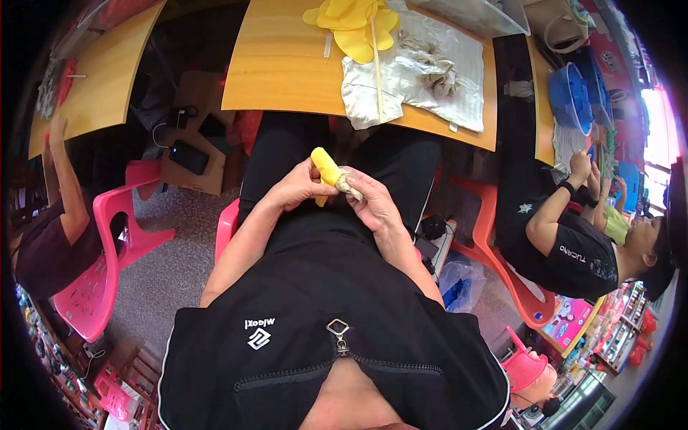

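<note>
Above my lap, my left hand [299, 188] closes its fingers round a soft yellow piece [327, 166] with a rounded upper end. My right hand [370, 200] pinches a crumpled off-white cloth [349, 183] against the piece's lower right side. A narrow yellow part hangs below my left fingers. What the piece is made of, and whether something lies inside it, I cannot tell. On the table ahead are several similar yellow rounded cut-outs [351, 25] in a heap. A thin wooden stick [378, 72] lies across them and a white cloth [363, 93].
The orange-brown table [279, 64] has its near edge just beyond my knees. A stained crumpled rag [433, 68] lies on white sheeting. Pink chairs [107, 251] and co-workers are on both sides. A blue basin [570, 97] stands at right. A power bank [188, 156] lies in a cardboard box.
</note>
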A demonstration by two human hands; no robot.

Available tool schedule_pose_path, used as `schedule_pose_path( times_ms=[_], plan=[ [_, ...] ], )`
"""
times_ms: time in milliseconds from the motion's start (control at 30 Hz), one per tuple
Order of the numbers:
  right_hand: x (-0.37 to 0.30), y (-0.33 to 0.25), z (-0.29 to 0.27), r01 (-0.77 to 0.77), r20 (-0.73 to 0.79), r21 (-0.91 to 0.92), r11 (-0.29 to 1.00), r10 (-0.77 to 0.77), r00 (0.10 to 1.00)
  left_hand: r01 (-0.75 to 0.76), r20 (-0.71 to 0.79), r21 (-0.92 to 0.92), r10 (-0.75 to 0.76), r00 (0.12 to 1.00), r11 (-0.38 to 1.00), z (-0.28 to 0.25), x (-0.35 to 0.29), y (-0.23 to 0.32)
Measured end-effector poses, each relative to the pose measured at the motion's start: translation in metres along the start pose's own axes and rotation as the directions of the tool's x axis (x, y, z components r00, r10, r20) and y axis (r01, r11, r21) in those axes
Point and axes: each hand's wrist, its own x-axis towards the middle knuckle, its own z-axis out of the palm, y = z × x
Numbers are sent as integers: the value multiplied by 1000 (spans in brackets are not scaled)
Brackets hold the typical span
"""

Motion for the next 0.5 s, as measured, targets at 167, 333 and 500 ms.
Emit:
schedule_pose_path(
  times_ms=[167, 333, 500],
  plan=[
    [4, -4, -2, -26, 8, 74, 997, 25, 1000, -165, -257, 593, 379, 889, 788, 22, -14, 3],
    [5, 1, 1, 4, -8, 57, 998, -4, 1000, -206, -180, 655, 415, 892, 727, 22, -14, -5],
    [2, -1, 2, 9, -24, 28, 1000, -9, 1000, -246, -237, 555, 434, 869, 795, 23, -12, -7]
  ],
)
